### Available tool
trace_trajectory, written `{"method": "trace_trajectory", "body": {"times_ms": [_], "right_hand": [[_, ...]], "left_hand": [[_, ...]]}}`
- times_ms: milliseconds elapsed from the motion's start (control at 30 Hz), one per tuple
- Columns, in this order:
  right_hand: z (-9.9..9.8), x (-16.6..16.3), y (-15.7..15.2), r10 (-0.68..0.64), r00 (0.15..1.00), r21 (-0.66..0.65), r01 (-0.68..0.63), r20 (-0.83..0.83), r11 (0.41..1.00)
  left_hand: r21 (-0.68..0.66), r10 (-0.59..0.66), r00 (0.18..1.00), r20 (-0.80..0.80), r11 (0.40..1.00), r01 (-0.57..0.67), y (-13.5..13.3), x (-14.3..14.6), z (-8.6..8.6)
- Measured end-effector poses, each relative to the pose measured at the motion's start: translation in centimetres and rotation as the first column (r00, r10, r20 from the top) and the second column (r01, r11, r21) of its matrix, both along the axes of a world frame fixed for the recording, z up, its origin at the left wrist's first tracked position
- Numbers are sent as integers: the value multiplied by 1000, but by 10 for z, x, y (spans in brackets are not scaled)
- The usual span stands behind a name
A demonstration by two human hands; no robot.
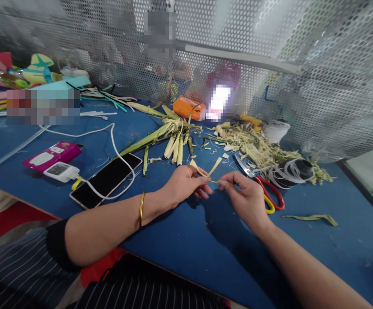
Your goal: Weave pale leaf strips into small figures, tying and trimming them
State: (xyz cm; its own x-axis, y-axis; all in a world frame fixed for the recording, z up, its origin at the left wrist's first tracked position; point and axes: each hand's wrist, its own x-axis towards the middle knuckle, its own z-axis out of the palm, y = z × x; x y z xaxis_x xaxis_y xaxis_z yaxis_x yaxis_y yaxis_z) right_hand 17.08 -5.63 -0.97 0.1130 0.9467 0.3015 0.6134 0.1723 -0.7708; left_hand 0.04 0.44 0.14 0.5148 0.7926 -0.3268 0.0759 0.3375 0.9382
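Between my two hands stretches a thin, pale yellow-green leaf strip (215, 166), bent so that one end sticks up. My left hand (188, 183), with a gold bangle on its wrist, is closed, pinching the strip between thumb and fingers. Thumb and fingertips of my right hand (246, 199) are pressed together on the strip's thin end. Just right of that hand lie scissors (271, 193) with red and yellow handles. Beyond my left hand is a bundle of long green-yellow leaves (173, 133). A loose leaf strip (315, 218) lies to the right.
A heap of shredded leaf scraps (253, 143) and a spool of white cord (291, 171) sit at the back right. An orange packet (189, 108) stands against the mesh panel (238, 38). On the left are a black phone (107, 180), a magenta device (53, 155) and a white cable (113, 137).
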Motion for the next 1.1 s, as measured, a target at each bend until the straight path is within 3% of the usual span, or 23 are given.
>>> {"method": "trace_trajectory", "body": {"times_ms": [133,300,433,567,633,767,900,1000,1100], "right_hand": [[2,4,2,-60,998,-3,60,28,998],[2,6,4,-61,996,6,61,72,998],[1,7,5,-63,997,6,63,32,998],[2,7,7,-44,996,-40,41,-83,998],[2,5,8,-42,974,-66,28,-225,997],[-1,-5,7,-144,783,-153,63,-605,986],[-3,-17,4,-164,651,-252,-42,-741,967],[-4,-21,3,-148,670,-213,-16,-728,977],[-6,-20,4,-135,749,-172,29,-649,985]], "left_hand": [[-53,-2,999,40,999,4,0,-1,4],[-108,-74,992,101,990,85,-1,-2,5],[-134,-61,987,146,988,80,1,-4,4],[-140,-52,985,165,987,76,3,-6,5],[-121,-33,988,151,991,52,2,-6,5],[-83,35,987,155,996,-23,-1,-3,3],[-100,3,984,181,995,15,-4,0,1],[-72,-45,990,134,996,55,-5,1,-2],[2,-2,999,48,1000,2,-4,0,-3]]}}
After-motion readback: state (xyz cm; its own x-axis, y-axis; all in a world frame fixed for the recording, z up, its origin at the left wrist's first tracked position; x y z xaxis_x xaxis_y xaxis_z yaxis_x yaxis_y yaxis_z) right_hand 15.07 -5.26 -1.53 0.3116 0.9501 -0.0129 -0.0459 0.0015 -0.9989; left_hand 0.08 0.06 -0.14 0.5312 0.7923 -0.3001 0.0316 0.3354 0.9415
